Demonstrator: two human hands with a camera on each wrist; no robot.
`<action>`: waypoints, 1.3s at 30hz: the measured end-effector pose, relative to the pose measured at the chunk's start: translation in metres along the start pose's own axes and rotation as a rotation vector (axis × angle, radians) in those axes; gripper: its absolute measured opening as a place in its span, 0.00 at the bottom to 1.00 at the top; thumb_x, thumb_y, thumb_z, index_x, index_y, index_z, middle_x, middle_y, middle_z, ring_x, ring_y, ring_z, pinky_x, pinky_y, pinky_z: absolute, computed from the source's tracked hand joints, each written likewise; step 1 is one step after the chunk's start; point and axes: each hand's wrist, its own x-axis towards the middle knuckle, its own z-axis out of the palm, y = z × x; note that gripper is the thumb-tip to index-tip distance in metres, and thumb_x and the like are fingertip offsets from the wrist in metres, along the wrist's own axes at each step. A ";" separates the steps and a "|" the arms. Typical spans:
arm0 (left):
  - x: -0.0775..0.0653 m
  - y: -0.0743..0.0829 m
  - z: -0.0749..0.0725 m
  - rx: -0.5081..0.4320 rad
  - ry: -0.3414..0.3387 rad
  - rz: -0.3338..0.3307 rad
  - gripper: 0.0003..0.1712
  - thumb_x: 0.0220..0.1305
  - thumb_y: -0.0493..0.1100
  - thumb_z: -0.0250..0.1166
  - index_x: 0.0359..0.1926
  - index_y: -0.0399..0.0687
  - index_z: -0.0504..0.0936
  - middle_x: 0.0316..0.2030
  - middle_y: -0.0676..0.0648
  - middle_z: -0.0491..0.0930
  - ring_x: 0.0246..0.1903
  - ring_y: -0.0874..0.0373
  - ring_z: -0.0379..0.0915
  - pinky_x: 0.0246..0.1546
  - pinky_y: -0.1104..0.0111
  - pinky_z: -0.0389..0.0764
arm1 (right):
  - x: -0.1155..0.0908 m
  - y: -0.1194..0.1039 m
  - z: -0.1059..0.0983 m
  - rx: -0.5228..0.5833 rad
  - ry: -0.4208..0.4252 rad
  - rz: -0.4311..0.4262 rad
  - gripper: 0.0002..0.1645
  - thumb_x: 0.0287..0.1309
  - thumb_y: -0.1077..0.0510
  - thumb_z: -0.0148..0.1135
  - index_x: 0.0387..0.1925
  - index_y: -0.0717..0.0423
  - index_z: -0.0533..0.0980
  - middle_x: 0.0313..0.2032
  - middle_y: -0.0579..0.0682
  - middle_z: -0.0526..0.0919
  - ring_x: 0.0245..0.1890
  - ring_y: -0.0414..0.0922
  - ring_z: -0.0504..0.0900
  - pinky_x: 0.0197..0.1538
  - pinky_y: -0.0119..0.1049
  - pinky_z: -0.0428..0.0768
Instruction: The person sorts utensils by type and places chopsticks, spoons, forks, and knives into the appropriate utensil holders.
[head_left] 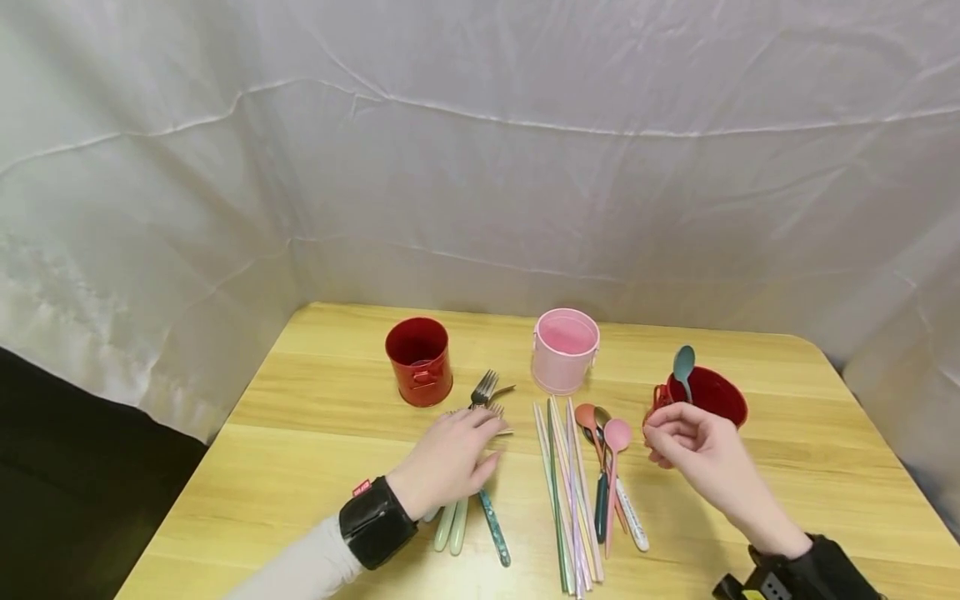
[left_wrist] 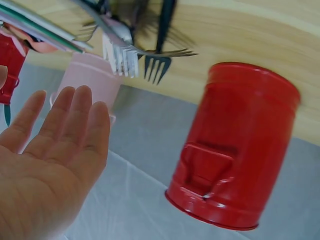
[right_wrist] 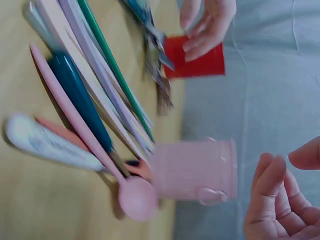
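Observation:
My left hand [head_left: 450, 458] is held over a bunch of forks [head_left: 486, 387], its fingers extended with nothing gripped in the left wrist view. Pale green handles [head_left: 452, 529] and a teal patterned handle [head_left: 495, 529] stick out below it. At the right, my right hand [head_left: 705, 458] is beside a red bucket [head_left: 726, 400], fingers loosely curled. The right wrist view shows a gap between thumb and fingertips, with nothing in it. A teal spoon [head_left: 683, 363] stands bowl-up in that bucket; its lower handle is hidden.
Another red bucket [head_left: 422, 379] stands at the back left, a pink bucket [head_left: 562, 367] at the back middle. Between the hands lie several chopsticks [head_left: 566, 500] and several spoons, including a pink spoon [head_left: 617, 437] and an orange spoon [head_left: 587, 417]. Pale cloth [head_left: 480, 192] hangs behind the table.

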 end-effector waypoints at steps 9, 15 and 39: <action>-0.022 -0.008 0.001 -0.006 0.010 -0.028 0.22 0.61 0.49 0.60 0.55 0.46 0.77 0.49 0.47 0.78 0.48 0.51 0.73 0.51 0.55 0.75 | 0.006 0.037 0.021 -0.111 -0.119 0.158 0.14 0.57 0.58 0.63 0.38 0.66 0.74 0.28 0.55 0.81 0.24 0.46 0.81 0.29 0.33 0.80; -0.035 -0.009 0.004 0.001 -0.037 -0.046 0.22 0.62 0.49 0.59 0.56 0.47 0.76 0.53 0.45 0.76 0.51 0.50 0.72 0.50 0.53 0.75 | 0.008 0.056 0.032 -0.214 -0.142 0.212 0.15 0.52 0.53 0.67 0.33 0.61 0.76 0.24 0.49 0.81 0.22 0.43 0.78 0.26 0.32 0.76; -0.047 -0.004 0.020 -0.060 -0.035 -0.055 0.20 0.63 0.49 0.59 0.54 0.49 0.77 0.51 0.50 0.76 0.50 0.53 0.72 0.47 0.56 0.76 | 0.019 0.064 0.048 -0.344 -0.162 0.246 0.08 0.50 0.57 0.64 0.22 0.56 0.76 0.17 0.45 0.74 0.20 0.39 0.71 0.24 0.31 0.69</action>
